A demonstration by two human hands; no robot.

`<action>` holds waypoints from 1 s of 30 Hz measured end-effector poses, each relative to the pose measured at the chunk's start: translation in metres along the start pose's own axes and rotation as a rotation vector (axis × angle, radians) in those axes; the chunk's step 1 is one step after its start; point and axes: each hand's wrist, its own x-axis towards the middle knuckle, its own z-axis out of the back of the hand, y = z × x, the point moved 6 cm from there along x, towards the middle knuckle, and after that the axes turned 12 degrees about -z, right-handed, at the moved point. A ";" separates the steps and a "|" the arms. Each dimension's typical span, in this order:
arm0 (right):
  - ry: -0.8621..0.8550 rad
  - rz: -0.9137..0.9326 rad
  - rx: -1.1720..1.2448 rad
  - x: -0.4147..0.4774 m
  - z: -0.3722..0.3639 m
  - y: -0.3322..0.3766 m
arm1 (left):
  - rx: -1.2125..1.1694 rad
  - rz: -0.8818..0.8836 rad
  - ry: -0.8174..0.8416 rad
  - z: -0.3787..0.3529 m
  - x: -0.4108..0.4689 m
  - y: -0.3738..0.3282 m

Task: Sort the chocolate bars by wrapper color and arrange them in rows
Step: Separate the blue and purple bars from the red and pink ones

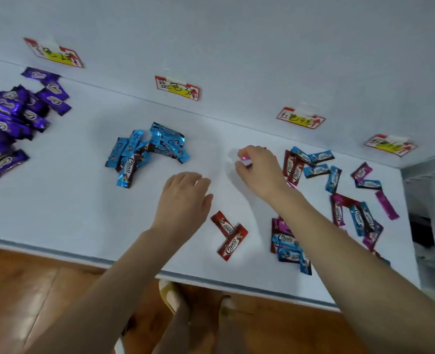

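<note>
On the white table (83,200), the purple bars (7,116) lie heaped at the far left of the frame. The blue bars (145,152) form a loose pile left of centre. Two red bars (233,242) lie touching at an angle near the table's front edge, lower centre. An unsorted scatter of red, blue and pink bars (335,178) fills the right side. The left hand (185,198) hovers over bare table with fingers relaxed, holding nothing. The right hand (259,169), right of centre, curls its fingers round a small bar (244,158), possibly pink, mostly hidden. Four paper labels (178,88) are taped along the wall above.
</note>
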 end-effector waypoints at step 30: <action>-0.035 -0.318 0.053 -0.177 0.085 -0.297 | -0.126 0.028 0.223 -0.130 -0.014 -0.246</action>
